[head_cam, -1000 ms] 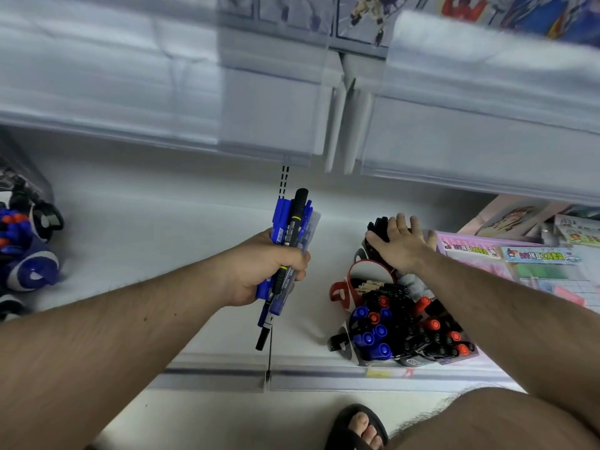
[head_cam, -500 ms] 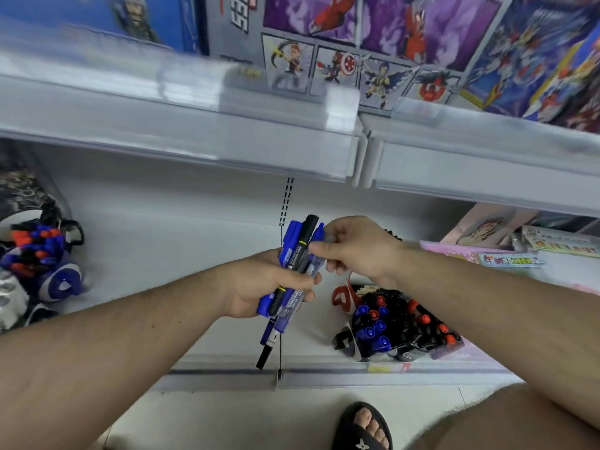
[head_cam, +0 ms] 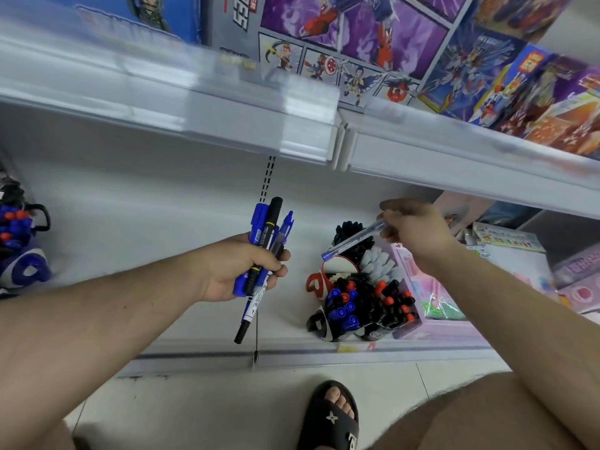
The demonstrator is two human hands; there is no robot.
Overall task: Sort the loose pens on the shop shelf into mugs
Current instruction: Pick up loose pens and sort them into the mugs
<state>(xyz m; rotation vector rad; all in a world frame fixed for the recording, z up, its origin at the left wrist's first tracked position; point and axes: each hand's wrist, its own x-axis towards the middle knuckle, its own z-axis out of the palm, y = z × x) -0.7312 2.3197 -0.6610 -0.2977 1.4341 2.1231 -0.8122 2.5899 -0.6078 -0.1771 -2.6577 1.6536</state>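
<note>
**One pen leaving the bundle, heading for the mugs**

Two bare arms are reaching under the upper shelf (head_cam: 227,125) of toy boxes and over the white lower shelf (head_cam: 146,228), which is carrying everything in play. Largest on it, toward the right end, a pink box (head_cam: 435,306) is sitting against the cluster of mugs (head_cam: 363,300), already crowded with black, blue and red-capped pens and standing near the front edge. At the left end another mug (head_cam: 22,251) is showing more blue and red caps.

Mid-shelf, the left hand (head_cam: 233,271) is closing in a fist round the bundle of pens (head_cam: 264,251), blue and black, held above the surface. Half a second ago the right hand (head_cam: 412,232) was pinching at that bundle; now it is carrying a single clear pen (head_cam: 354,240) with a blue tip, pinched at its upper end, tilting over the rear mugs. Judging by that, one pen is being sorted; several are remaining in the fist.
</note>
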